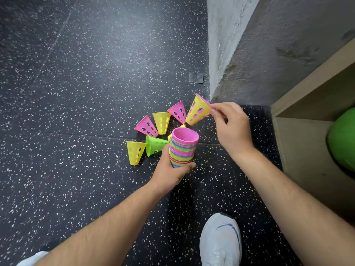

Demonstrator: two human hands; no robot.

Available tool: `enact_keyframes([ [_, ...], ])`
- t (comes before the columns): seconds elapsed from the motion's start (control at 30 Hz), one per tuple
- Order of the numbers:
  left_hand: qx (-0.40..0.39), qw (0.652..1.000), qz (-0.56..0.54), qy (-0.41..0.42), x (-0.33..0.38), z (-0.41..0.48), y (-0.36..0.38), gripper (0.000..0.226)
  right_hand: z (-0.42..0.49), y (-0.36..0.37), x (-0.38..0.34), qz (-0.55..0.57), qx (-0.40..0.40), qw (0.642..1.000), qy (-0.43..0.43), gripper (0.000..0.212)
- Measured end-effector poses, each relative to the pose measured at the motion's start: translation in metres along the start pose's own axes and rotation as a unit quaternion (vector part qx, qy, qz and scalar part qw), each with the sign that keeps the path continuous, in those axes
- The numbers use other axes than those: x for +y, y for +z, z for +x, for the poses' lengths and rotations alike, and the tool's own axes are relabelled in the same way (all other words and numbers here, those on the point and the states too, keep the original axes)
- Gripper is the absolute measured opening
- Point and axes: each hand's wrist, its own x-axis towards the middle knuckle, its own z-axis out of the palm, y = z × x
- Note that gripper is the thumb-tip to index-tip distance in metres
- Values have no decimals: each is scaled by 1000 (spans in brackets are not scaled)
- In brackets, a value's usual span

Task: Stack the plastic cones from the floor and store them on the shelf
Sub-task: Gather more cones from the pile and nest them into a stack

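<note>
My left hand [171, 169] grips a tall stack of nested cones [183, 148], wide ends up, with a pink cone on top. My right hand [230, 125] pinches the rim of a yellow cone [197, 111] with a pink one nested inside it, held in the air just beyond the stack. Several loose cones lie on the dark speckled floor behind the stack: a pink cone [147, 126], a yellow cone [162, 121], another pink cone [177, 111], a green cone [154, 144] and a yellow cone [135, 151].
A wooden shelf unit [299, 135] stands at the right, with a green ball [343, 141] inside it. A grey concrete wall corner [221, 54] rises behind the cones. A patch of grey tape [196, 77] is on the floor. My white shoe [221, 240] is near the bottom.
</note>
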Motion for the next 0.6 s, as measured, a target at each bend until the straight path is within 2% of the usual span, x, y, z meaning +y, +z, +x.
enact_keyframes([
  [0.07, 2, 1000, 3, -1, 0, 1, 0, 71, -4, -10, -14, 6, -13, 999, -51, 16],
  [0.17, 5, 1000, 7, 0, 1, 0, 1, 71, -15, -14, -23, -10, -79, 991, -111, 19],
  [0.27, 10, 1000, -1, -1, 0, 0, 1, 70, -29, -9, -19, -49, -149, 980, -122, 20],
  [0.37, 21, 1000, -13, -5, 0, -1, 0, 68, -43, -5, -17, -9, -199, 977, -75, 20],
  [0.47, 36, 999, -13, -9, -1, -3, -2, 67, -38, -4, -19, 30, -173, 984, 32, 22],
  [0.53, 52, 998, -7, -16, -4, -7, -5, 68, -30, 1, -15, 6, -155, 986, 67, 23],
  [0.6, 60, 998, 3, -25, -6, -13, -10, 67, -24, 14, -8, -25, -176, 981, 82, 24],
])
